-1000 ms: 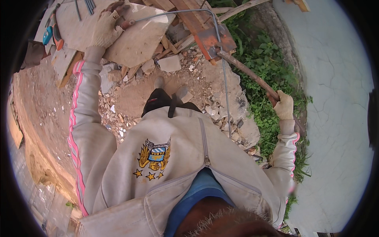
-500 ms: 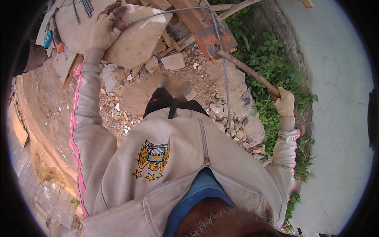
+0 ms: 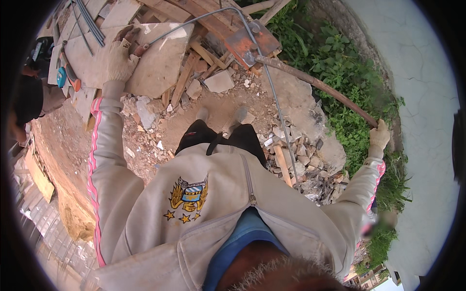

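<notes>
The head view looks straight down on a person standing in rubble, both gloved hands out wide. The right hand (image 3: 379, 136) is closed around the end of a long rusty shovel handle (image 3: 315, 86), whose orange blade (image 3: 250, 44) lies far out on the broken boards (image 3: 187, 77). The left hand (image 3: 116, 60) is spread flat, fingers apart, on a pale concrete slab (image 3: 160, 60), bracing rather than gripping. A thin grey wire (image 3: 279, 116) arcs across the debris just beside the blade. To work the shovel well from here, the judgement is a firmer two-handed hold, the blade kept clear of that wire, and feet set steady on the loose stones (image 3: 296, 145).
</notes>
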A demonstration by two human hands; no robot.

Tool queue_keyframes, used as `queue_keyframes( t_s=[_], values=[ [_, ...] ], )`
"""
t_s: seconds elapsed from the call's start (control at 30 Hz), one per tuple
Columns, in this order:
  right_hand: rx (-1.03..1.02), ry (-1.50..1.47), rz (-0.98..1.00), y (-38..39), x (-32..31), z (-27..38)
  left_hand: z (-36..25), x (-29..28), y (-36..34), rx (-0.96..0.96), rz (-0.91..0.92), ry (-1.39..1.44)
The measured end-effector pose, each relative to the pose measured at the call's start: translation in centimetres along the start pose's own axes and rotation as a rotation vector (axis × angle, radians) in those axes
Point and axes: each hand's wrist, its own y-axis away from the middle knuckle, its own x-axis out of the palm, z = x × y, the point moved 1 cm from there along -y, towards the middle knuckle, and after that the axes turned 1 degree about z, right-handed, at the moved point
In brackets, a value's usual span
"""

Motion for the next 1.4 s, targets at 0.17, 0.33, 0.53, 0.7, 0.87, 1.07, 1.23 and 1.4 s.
queue_keyframes(
  t_s=[0.17, 0.33, 0.53, 0.7, 0.87, 1.07, 1.23, 1.4],
  values=[
    [0.109, 0.005, 0.011, 1.2, 2.9, -0.8, -0.6, -0.2, 0.0, 0.016, 0.003, -0.015],
    [0.131, -0.049, -0.001, 4.1, 0.7, 0.8, -1.4, -0.8, 0.2, 0.039, 0.014, -0.062],
    [0.289, -0.057, 0.08, 13.9, 0.4, 2.8, -0.4, -0.6, 1.0, 0.07, -0.033, -0.07],
    [0.433, -0.006, 0.095, 25.2, -1.1, 7.3, 1.1, 0.6, 1.4, 0.141, -0.137, -0.103],
    [0.545, 0.0, 0.065, 33.2, -5.7, 14.6, 2.5, 1.6, 1.1, 0.112, -0.112, -0.178],
    [0.72, 0.008, 0.122, 40.7, -11.0, 24.4, 2.7, 1.8, 0.9, 0.069, -0.015, -0.109],
    [0.802, -0.02, 0.135, 44.9, -14.3, 31.7, 2.3, 1.8, 1.2, 0.048, -0.043, -0.099],
    [0.857, -0.066, 0.112, 47.9, -16.0, 38.2, 3.0, 2.5, 1.1, 0.059, -0.047, -0.046]
  ],
)
